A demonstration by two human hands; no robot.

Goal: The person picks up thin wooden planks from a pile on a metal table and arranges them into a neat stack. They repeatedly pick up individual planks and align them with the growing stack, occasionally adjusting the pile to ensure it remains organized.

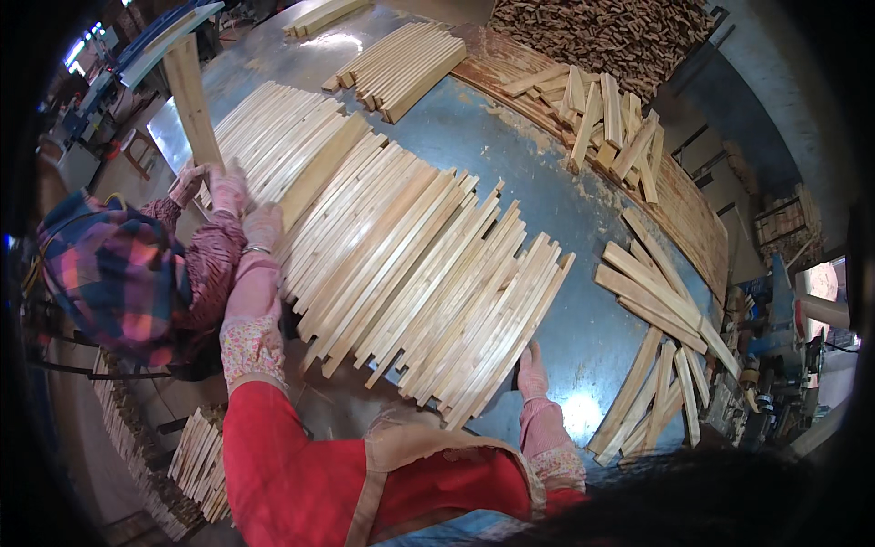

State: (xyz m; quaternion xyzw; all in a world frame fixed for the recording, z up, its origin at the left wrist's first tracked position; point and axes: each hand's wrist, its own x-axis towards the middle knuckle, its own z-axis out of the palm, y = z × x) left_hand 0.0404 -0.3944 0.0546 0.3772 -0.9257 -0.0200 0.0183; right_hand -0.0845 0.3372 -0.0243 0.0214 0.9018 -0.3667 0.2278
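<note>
A long row of pale wooden strips (401,255) lies side by side across the metal table. My left hand (262,226), in a pink glove, is closed at the near left end of a wider wooden board (326,166), which rests among the strips. Part of its grip is hidden. Against the outer side of the rightmost strips lies my right hand (531,372), also gloved in pink, with its fingers stretched along the wood. Beside my left hand, a co-worker's gloved hands (226,190) hold an upright wooden plank (190,100).
The co-worker (114,273) in a checked head covering is close on my left. Loose wooden pieces (661,283) lie scattered at the right of the blue-grey table (547,205). A neat stack of strips (406,68) sits farther back, with a large wood pile (602,36) beyond.
</note>
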